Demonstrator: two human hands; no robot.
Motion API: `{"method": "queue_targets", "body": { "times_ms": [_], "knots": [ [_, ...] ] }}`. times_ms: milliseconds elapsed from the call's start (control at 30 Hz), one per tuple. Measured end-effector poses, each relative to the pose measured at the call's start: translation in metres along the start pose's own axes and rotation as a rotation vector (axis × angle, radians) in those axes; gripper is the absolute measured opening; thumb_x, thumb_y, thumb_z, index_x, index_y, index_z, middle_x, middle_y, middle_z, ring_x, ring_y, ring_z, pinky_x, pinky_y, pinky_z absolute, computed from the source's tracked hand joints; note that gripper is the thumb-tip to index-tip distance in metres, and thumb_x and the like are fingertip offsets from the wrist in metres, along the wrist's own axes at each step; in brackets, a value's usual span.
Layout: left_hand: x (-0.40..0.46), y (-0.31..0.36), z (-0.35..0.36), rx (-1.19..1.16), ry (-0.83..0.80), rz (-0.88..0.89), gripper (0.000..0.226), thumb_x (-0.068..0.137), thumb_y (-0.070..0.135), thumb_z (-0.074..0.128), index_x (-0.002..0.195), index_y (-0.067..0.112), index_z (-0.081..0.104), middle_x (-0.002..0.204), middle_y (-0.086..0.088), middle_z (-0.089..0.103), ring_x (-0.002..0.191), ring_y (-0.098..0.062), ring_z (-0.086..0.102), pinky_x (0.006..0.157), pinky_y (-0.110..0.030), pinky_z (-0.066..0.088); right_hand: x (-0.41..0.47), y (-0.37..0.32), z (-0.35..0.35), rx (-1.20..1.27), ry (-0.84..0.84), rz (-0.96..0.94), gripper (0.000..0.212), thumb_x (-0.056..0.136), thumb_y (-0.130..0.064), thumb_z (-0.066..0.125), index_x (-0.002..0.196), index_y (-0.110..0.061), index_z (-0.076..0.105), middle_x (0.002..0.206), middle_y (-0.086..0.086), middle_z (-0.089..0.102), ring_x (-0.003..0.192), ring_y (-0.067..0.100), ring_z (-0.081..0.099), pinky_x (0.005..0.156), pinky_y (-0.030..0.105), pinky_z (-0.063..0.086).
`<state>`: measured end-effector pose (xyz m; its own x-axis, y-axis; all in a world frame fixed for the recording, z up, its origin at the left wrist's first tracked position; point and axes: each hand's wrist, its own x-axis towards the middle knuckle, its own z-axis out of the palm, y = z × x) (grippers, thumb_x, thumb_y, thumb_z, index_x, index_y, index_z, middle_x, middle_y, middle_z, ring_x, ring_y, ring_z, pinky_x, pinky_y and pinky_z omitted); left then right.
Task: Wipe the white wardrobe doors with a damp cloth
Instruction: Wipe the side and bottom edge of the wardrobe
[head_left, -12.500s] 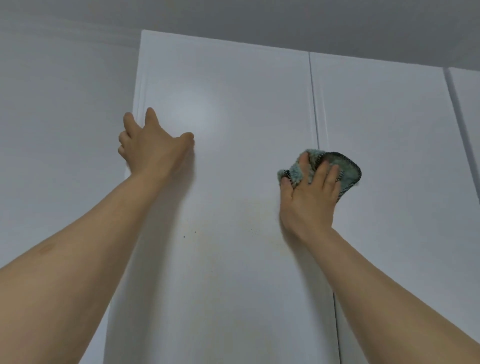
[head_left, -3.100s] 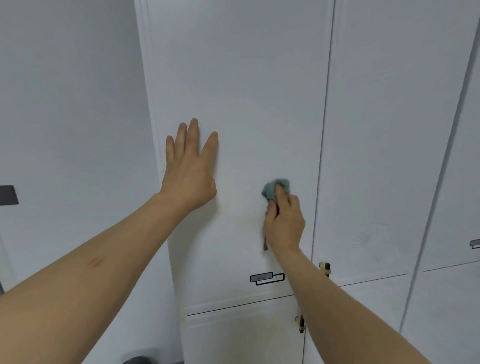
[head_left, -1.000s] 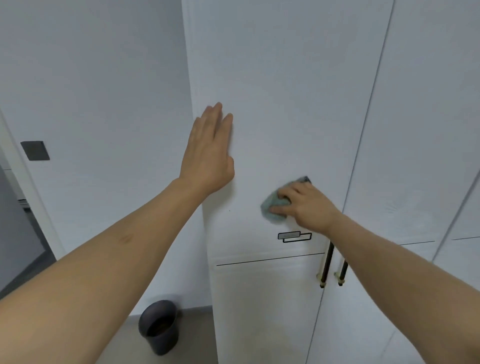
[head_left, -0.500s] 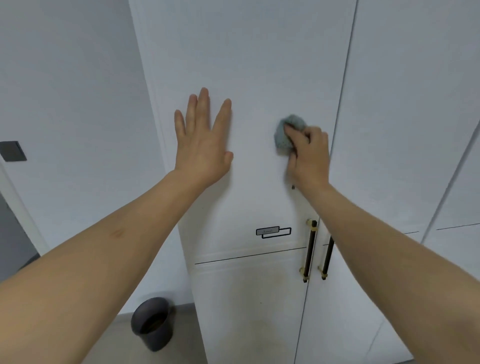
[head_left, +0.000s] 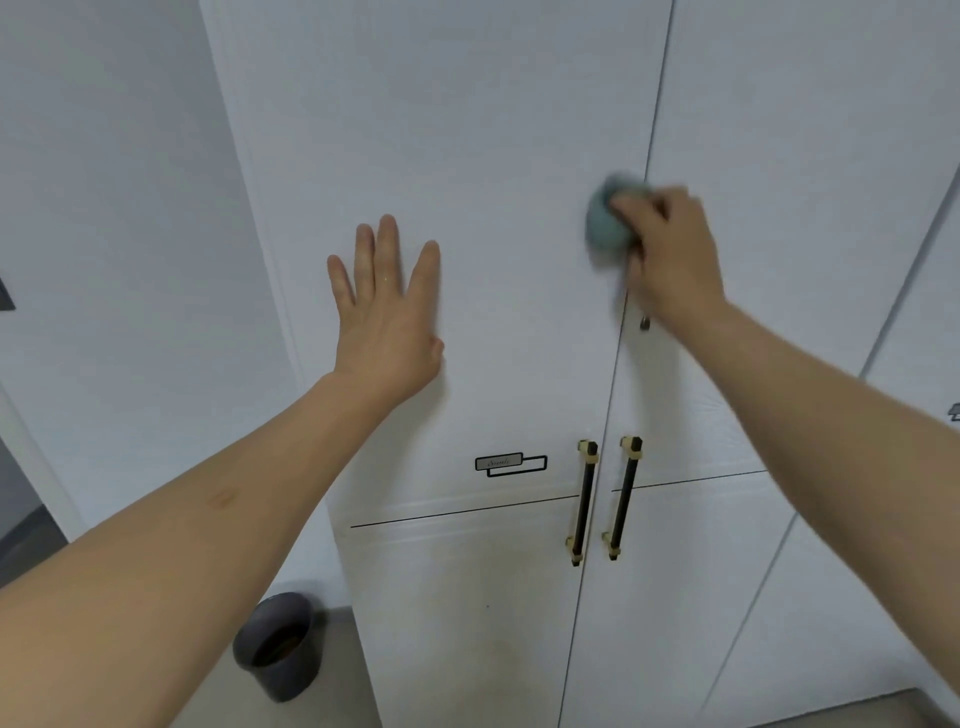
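Note:
The leftmost white wardrobe door (head_left: 483, 130) fills the middle of the view, with a second door (head_left: 779, 156) to its right. My left hand (head_left: 387, 312) lies flat on the left door, fingers straight and spread. My right hand (head_left: 670, 249) grips a bunched teal cloth (head_left: 605, 226) and presses it against the left door's right edge, close to the seam between the doors. The cloth and right hand are motion-blurred.
Two black-and-gold bar handles (head_left: 584, 501) (head_left: 623, 499) flank the seam below my right arm. A small label plate (head_left: 509, 463) sits on the left door. A dark waste bin (head_left: 275, 644) stands on the floor at the wardrobe's left corner beside the white wall (head_left: 114, 260).
My right hand has slid the cloth to the right, toward the door seam. The left hand stays flat on the door. The view has shifted a little.

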<state>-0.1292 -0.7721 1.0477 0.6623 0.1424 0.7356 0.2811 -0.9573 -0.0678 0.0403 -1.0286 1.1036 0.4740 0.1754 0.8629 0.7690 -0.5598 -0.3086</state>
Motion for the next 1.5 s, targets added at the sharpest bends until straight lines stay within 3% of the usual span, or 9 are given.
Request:
{"method": "queue_targets", "body": {
  "times_ms": [133, 367, 633, 833, 1000, 1133, 1267, 1400, 1500],
  "knots": [
    [0.001, -0.003, -0.001, -0.001, 0.006, 0.013, 0.096, 0.076, 0.023, 0.075, 0.153, 0.018, 0.019, 0.164, -0.023, -0.007, 0.151, -0.045, -0.011, 0.119, -0.067, 0.001, 0.038, -0.032, -0.001, -0.093, 0.097, -0.115, 0.055, 0.092, -0.020, 0.043, 0.145, -0.025, 0.051, 0.125, 0.010, 0.051, 0.109, 0.023, 0.050, 0.090, 0.028, 0.044],
    [-0.022, -0.031, 0.001, 0.018, 0.084, -0.059, 0.096, 0.086, 0.036, 0.074, 0.159, 0.015, 0.015, 0.166, -0.023, 0.004, 0.153, -0.043, 0.001, 0.121, -0.061, 0.005, -0.078, -0.075, 0.098, -0.052, 0.030, -0.115, 0.055, 0.084, -0.016, 0.046, 0.138, -0.017, 0.060, 0.113, 0.013, 0.062, 0.085, 0.035, 0.060, 0.066, 0.038, 0.050],
    [-0.089, -0.093, 0.012, -0.047, 0.066, -0.078, 0.077, 0.095, 0.026, 0.061, 0.159, 0.016, 0.019, 0.165, -0.018, 0.014, 0.151, -0.038, 0.018, 0.119, -0.057, 0.021, -0.241, -0.059, 0.170, -0.128, -0.580, -0.491, 0.054, 0.074, -0.002, 0.064, 0.123, -0.026, 0.070, 0.100, 0.007, 0.061, 0.078, 0.037, 0.061, 0.055, 0.034, 0.047],
    [-0.099, -0.137, 0.007, -0.306, -0.057, -0.149, 0.066, 0.101, 0.015, 0.051, 0.159, 0.012, 0.020, 0.163, -0.011, 0.027, 0.145, -0.032, 0.035, 0.113, -0.047, 0.033, -0.105, -0.171, 0.130, 0.014, -0.132, -0.110, 0.062, 0.086, -0.017, 0.043, 0.145, -0.032, 0.052, 0.114, 0.014, 0.055, 0.098, 0.033, 0.057, 0.076, 0.033, 0.041],
    [-0.090, -0.150, -0.003, -0.450, -0.103, -0.116, 0.061, 0.104, 0.015, 0.042, 0.160, 0.016, 0.018, 0.158, -0.006, 0.035, 0.138, -0.026, 0.044, 0.109, -0.039, 0.039, -0.042, -0.240, 0.137, -0.093, 0.071, -0.032, 0.066, 0.088, -0.017, 0.038, 0.152, -0.033, 0.042, 0.125, 0.006, 0.053, 0.103, 0.024, 0.053, 0.071, 0.028, 0.038],
    [-0.101, -0.146, -0.003, -0.558, -0.082, -0.107, 0.061, 0.098, 0.005, 0.042, 0.155, 0.022, 0.025, 0.147, -0.005, 0.044, 0.121, -0.024, 0.054, 0.095, -0.033, 0.044, -0.124, -0.234, 0.185, -0.124, -0.088, -0.225, 0.063, 0.084, -0.014, 0.050, 0.145, -0.033, 0.053, 0.116, 0.008, 0.058, 0.091, 0.031, 0.054, 0.061, 0.032, 0.039],
    [-0.128, -0.144, 0.012, -0.607, -0.142, -0.100, 0.064, 0.090, 0.001, 0.046, 0.149, 0.020, 0.030, 0.147, -0.004, 0.042, 0.116, -0.027, 0.056, 0.097, -0.040, 0.048, -0.232, -0.199, 0.231, -0.123, -0.209, -0.276, 0.059, 0.083, -0.006, 0.060, 0.137, -0.030, 0.060, 0.114, 0.003, 0.060, 0.082, 0.031, 0.053, 0.056, 0.030, 0.043],
    [-0.161, -0.143, 0.053, -0.564, -0.175, -0.100, 0.073, 0.087, -0.009, 0.045, 0.155, 0.011, 0.027, 0.156, -0.008, 0.034, 0.133, -0.029, 0.046, 0.110, -0.038, 0.039, -0.328, -0.150, 0.259, -0.130, -0.401, -0.364, 0.067, 0.070, 0.004, 0.066, 0.129, -0.028, 0.066, 0.106, 0.004, 0.061, 0.079, 0.030, 0.052, 0.047, 0.033, 0.048],
    [-0.183, -0.140, 0.087, -0.424, -0.182, -0.088, 0.078, 0.087, -0.005, 0.052, 0.157, 0.006, 0.018, 0.164, -0.020, 0.014, 0.147, -0.037, 0.027, 0.117, -0.049, 0.032, -0.359, -0.125, 0.267, -0.155, -0.484, -0.427, 0.064, 0.065, 0.004, 0.072, 0.122, -0.023, 0.070, 0.101, 0.005, 0.061, 0.077, 0.031, 0.055, 0.044, 0.031, 0.044]
  ]
}}
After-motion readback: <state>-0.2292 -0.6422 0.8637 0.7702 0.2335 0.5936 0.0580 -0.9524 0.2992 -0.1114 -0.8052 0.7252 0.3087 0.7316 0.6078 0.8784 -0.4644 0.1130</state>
